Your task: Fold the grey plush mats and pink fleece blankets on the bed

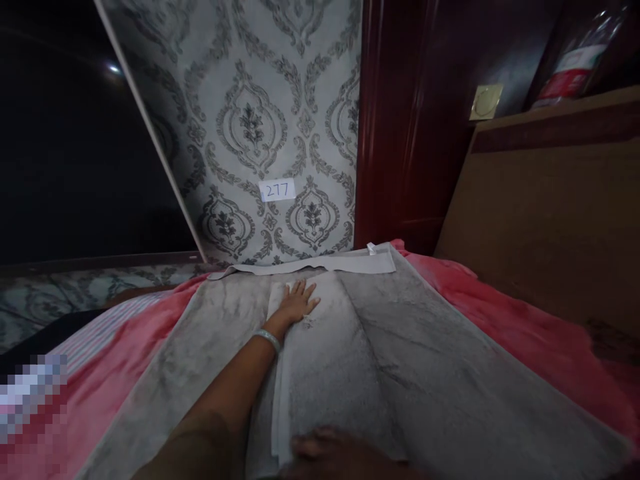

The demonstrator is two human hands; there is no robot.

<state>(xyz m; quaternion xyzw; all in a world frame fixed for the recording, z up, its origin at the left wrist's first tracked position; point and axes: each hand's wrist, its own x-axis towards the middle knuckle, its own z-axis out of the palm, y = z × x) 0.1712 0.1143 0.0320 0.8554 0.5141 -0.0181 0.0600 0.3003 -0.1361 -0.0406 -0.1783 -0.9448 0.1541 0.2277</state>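
Observation:
My left hand (297, 303) lies flat with fingers spread on the far part of a folded grey cloth (330, 360); a bracelet (269, 340) circles the wrist. The folded cloth forms a long narrow stack, its layered edges showing along the left side. It rests on a wide grey plush cover (425, 360), whose far edge carries a pale border strip (320, 265). Close to me at the bottom of the view, my right hand (340, 457) is at the near end of the folded cloth. Motion blur and dim light smear its fingers.
Pink-red bedding (530, 327) shows on both sides of the cover. Beyond are a patterned wall with a paper label (277, 190) reading 277, a dark screen (90, 147) at left and a dark red door frame (395, 120). A cardboard box (550, 213) with a bottle (575, 67) stands right.

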